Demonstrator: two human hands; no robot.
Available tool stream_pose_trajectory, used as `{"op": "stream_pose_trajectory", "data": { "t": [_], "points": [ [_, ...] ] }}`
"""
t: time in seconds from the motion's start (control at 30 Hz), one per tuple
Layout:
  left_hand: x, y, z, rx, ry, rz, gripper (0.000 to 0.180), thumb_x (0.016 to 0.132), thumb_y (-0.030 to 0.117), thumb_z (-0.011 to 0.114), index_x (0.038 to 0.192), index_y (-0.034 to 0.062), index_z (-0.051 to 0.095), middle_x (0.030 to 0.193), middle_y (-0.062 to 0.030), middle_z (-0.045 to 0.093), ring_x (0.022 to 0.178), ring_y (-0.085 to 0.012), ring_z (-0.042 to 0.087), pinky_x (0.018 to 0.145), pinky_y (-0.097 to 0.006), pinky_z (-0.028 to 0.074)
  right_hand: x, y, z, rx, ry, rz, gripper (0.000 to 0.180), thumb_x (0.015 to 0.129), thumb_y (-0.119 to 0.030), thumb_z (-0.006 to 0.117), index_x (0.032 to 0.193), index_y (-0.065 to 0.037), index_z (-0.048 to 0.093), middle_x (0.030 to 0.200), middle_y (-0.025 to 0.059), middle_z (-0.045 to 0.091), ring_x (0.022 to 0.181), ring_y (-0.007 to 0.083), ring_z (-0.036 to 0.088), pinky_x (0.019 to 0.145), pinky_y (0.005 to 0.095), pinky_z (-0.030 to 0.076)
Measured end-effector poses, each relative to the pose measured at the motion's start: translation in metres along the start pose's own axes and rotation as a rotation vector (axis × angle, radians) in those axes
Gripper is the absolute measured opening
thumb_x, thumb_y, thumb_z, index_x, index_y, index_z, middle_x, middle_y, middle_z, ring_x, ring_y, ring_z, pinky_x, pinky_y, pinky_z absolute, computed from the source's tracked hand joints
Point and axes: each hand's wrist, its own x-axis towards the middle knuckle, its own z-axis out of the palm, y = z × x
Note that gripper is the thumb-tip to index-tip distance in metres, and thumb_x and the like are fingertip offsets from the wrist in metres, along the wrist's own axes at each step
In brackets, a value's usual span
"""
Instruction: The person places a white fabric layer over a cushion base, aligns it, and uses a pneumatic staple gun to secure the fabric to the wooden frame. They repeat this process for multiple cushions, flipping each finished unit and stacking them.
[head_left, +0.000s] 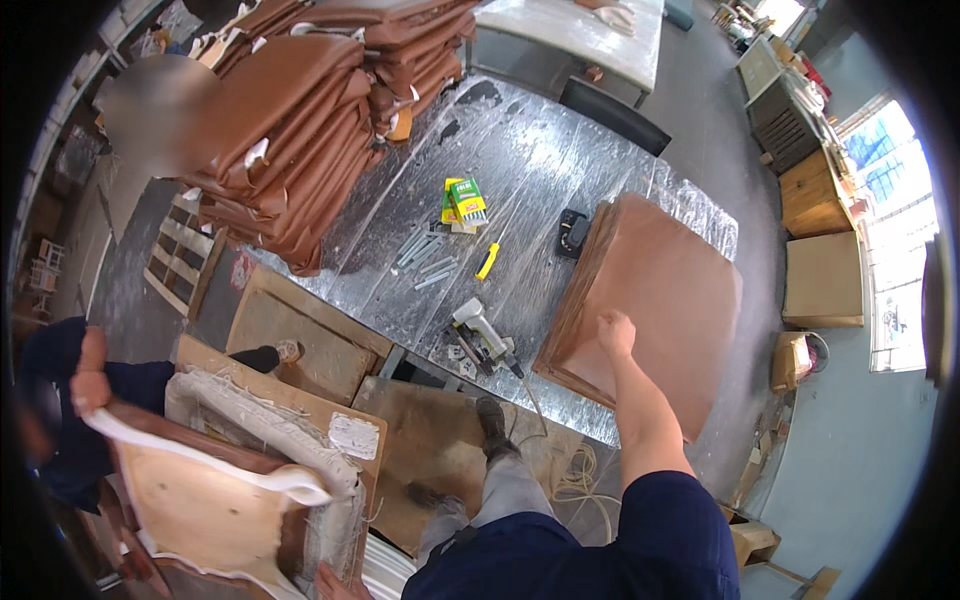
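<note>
My right hand [617, 332], fingers curled, is over a stack of brown leather-like sheets [680, 290] at the table's right side. Whether it pinches the top sheet or something small cannot be made out. At the bottom edge, what seems to be my left hand [338, 586] is cut off, beside a grey padded frame [345, 500]; its grip is hidden. Left of the stack a nail gun [482, 330] with an air hose lies on the table [370, 240]. Near it are a yellow utility knife [488, 261], several staple strips [420, 250] and a green-yellow box [466, 202].
At left a co-worker's hand [90, 390] holds a wooden chair part with white edging [200, 490]. Brown covers [290, 130] are piled at the table's far left. A black holder [572, 232] lies by the sheet stack. A hose [580, 475] coils on the floor.
</note>
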Motion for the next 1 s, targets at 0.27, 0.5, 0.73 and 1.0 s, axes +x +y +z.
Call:
{"op": "stream_pose_trajectory", "data": {
  "t": [0.27,0.5,0.73,1.0],
  "points": [
    [0.006,0.039,0.003,-0.314,-0.018,-0.08,0.097,0.09,0.009,0.077,0.171,-0.0078,0.027,0.17,-0.0381,0.034,0.162,-0.0548,0.03,0.136,-0.057,0.024,0.118,-0.017,0.015,-0.099,-0.241,-0.241,0.041,0.1,-0.028,0.074,0.139,-0.016,0.08,0.126,0.0088,0.084,0.109,0.026,0.08,0.097,0.04,0.062],
    [0.009,0.064,-0.026,-0.39,-0.058,-0.345,0.095,0.09,0.013,0.082,0.168,-0.002,0.03,0.167,-0.0328,0.034,0.16,-0.0536,0.031,0.133,-0.055,0.031,0.133,-0.03,0.029,-0.219,-0.182,-0.373,0.025,0.101,-0.02,0.076,0.118,-0.002,0.08,0.113,0.0195,0.082,0.111,0.0381,0.078,0.094,0.0493,0.06],
    [0.016,0.06,-0.037,-0.326,-0.039,-0.314,0.093,0.09,0.015,0.083,0.167,-0.0008,0.032,0.165,-0.0321,0.037,0.157,-0.0538,0.035,0.132,-0.056,0.034,0.127,-0.016,0.034,-0.292,-0.097,-0.081,0.028,0.097,-0.026,0.082,0.114,-0.005,0.078,0.109,0.0149,0.082,0.101,0.0361,0.078,0.093,0.0487,0.06],
    [0.036,0.053,-0.048,-0.403,-0.174,-0.419,0.068,0.096,0.021,0.075,0.158,0.003,0.053,0.15,-0.0284,0.057,0.142,-0.0472,0.057,0.118,-0.052,0.05,0.16,0.014,0.043,0.89,-0.488,0.56,0.029,0.112,-0.027,0.071,0.131,-0.005,0.073,0.107,0.0063,0.078,0.091,0.0233,0.074,0.082,0.0372,0.059]
  ]
}}
